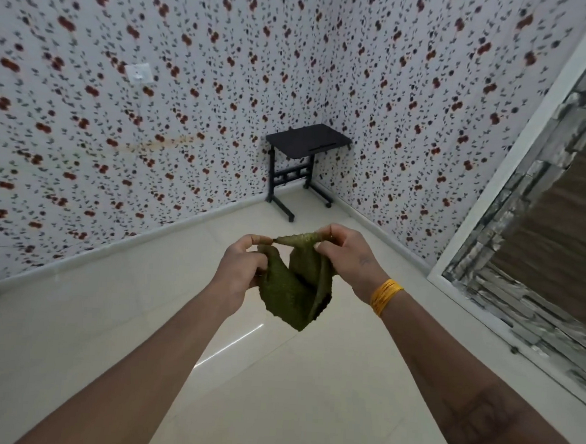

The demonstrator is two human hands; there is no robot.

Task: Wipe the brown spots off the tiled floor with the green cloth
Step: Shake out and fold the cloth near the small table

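Note:
The green cloth hangs in the air in front of me, bunched and drooping to a point. My left hand pinches its upper edge on the left, and my right hand grips the twisted top edge on the right. Both hands are held out at mid-height above the cream tiled floor. I see no brown spots on the visible tiles.
A small black table on wheels stands in the far corner. Floral-papered walls close the room on the left and back. A white-framed panel with stone pattern runs along the right. A white socket plate sits on the left wall.

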